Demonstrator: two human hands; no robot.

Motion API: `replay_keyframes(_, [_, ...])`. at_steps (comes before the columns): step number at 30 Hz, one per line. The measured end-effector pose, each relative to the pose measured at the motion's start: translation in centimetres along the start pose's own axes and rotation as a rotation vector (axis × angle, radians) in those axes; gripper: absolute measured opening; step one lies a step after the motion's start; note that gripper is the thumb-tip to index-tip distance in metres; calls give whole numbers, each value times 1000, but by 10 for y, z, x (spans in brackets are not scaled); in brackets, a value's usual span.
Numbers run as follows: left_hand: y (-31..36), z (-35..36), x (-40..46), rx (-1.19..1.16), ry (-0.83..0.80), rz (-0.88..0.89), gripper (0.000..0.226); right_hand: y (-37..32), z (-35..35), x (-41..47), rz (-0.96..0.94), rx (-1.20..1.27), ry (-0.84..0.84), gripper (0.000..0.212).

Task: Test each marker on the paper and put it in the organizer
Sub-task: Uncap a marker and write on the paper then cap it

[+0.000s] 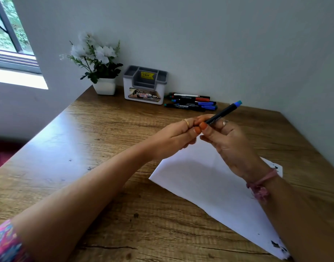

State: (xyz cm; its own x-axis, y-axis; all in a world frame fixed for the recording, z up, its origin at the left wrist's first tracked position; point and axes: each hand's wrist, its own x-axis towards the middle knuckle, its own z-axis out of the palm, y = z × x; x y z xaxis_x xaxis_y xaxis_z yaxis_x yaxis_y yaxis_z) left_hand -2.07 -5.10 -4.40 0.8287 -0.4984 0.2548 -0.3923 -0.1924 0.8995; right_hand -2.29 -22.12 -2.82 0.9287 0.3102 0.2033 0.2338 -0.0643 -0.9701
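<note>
My right hand point(228, 142) grips a black marker point(223, 112) whose blue end points up and to the right. My left hand point(178, 135) pinches the marker's near end, which its fingers hide. Both hands hover above the far corner of the white paper point(209, 182), which lies on the wooden table point(105, 129). The white and grey organizer point(144, 85) stands by the wall with nothing showing in its compartments. Several more markers point(190, 102) lie side by side just right of it.
A white pot of white flowers point(98, 65) stands left of the organizer in the corner. The wall runs along the table's far and right sides. A window point(9, 35) is at the upper left. Dark ink marks dot the paper's near right corner point(277, 244).
</note>
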Motion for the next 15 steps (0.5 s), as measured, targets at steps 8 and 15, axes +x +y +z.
replay_keyframes(8, [-1,-16,-4,215,-12,-51,47,-1,-6,3,-4,151,42,38])
replay_keyframes(15, [-22,-55,-6,675,-26,-225,47,4,-18,7,142,222,318,25])
